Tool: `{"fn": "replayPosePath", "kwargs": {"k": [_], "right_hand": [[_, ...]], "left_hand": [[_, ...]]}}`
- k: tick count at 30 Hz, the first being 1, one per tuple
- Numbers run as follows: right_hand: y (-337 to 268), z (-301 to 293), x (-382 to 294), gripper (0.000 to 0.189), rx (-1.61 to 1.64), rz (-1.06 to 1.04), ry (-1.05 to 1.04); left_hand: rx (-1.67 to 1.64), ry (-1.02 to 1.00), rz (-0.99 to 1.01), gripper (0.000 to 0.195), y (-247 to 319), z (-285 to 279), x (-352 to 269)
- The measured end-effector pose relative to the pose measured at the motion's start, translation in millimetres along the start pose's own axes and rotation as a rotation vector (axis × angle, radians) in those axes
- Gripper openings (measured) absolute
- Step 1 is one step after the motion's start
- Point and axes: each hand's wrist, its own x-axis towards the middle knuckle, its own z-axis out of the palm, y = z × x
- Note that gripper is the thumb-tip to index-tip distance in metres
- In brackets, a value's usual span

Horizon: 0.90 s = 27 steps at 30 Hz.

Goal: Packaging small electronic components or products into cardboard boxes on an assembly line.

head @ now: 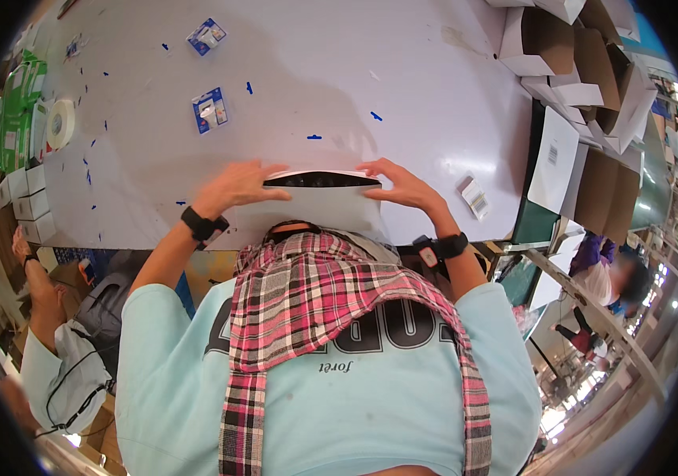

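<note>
A white package [309, 205] stands at the table's near edge, close against my plaid apron. Its mouth gapes in a narrow slit, and the inside looks dark with a few faint shiny shapes. At the left end of the mouth is my left hand [235, 185], slightly blurred, its thumb on the near wall and its fingers at the far edge. My right hand [401, 185] straddles the right end the same way. Beyond the hands lie two blue-and-white blister packs [210, 111]. A small white box with a barcode [474, 196] rests to the right.
Blue plastic hang tabs [314, 137] are scattered over the white tabletop [291, 65]. A tape roll [60, 124], green cartons [15, 119] and small white boxes [33, 193] line the left edge. Open white cartons [553, 44] pile up at right. Another person's arm [41, 291] shows at left.
</note>
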Motion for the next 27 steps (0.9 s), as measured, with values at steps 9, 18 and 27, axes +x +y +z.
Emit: {"fn": "replayPosePath", "kwargs": {"k": [9, 18, 27], "right_hand": [[-2, 42, 27, 0.044, -0.47, -0.223, -0.003], [0, 52, 16, 0.034, -0.41, -0.26, 0.223], [-7, 48, 19, 0.036, -0.207, 0.058, 0.246]], "left_hand": [[-0.017, 0.324, 0.401, 0.048, -25, 51, 22], [0.045, 0.454, 0.43, 0.04, -28, 53, 21], [-0.094, 0.413, 0.348, 0.031, -25, 52, 22]]}}
